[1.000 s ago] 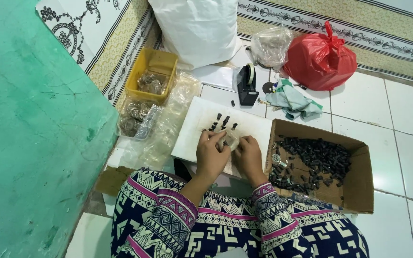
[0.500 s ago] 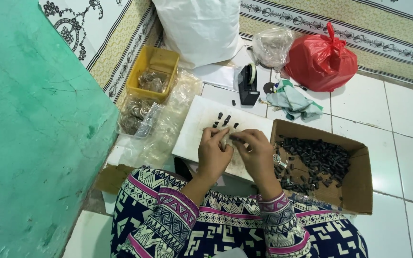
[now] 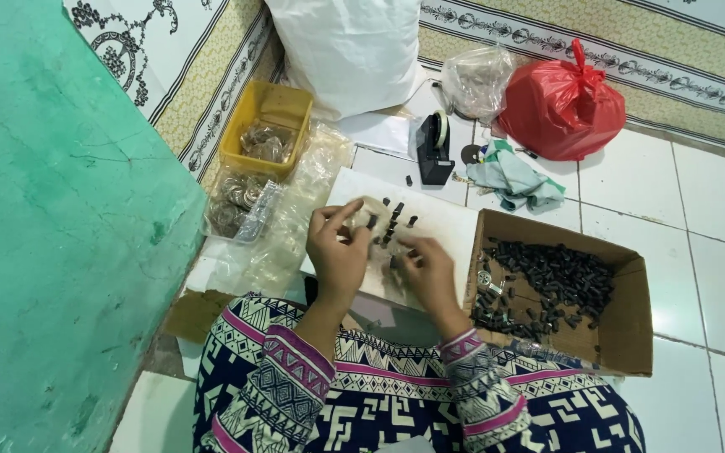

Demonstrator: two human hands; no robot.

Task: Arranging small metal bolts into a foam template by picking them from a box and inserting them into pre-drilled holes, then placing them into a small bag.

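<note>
My left hand (image 3: 339, 252) is raised over the white board (image 3: 446, 220), its fingers curled around a small pale bundle (image 3: 371, 214). My right hand (image 3: 428, 268) rests low on the board beside it, fingers pinched on a small dark piece. Several small black parts (image 3: 396, 214) lie on the board just beyond my fingers. A cardboard box (image 3: 631, 327) at my right holds a heap of the same black parts (image 3: 551, 281). Patterned sleeves cover both my forearms.
A yellow tub (image 3: 249, 113) with clear packets and a pile of clear plastic bags (image 3: 287, 226) lie to the left. Behind stand a black tape dispenser (image 3: 435, 149), a white sack (image 3: 350, 50), a clear bag (image 3: 476, 80), a red bag (image 3: 564, 105) and a crumpled cloth (image 3: 509, 178). A green wall (image 3: 52, 226) rises at left.
My left hand has lifted the pale bundle up and away from me. My right hand has come off the bundle and dropped to the board, near the black parts.
</note>
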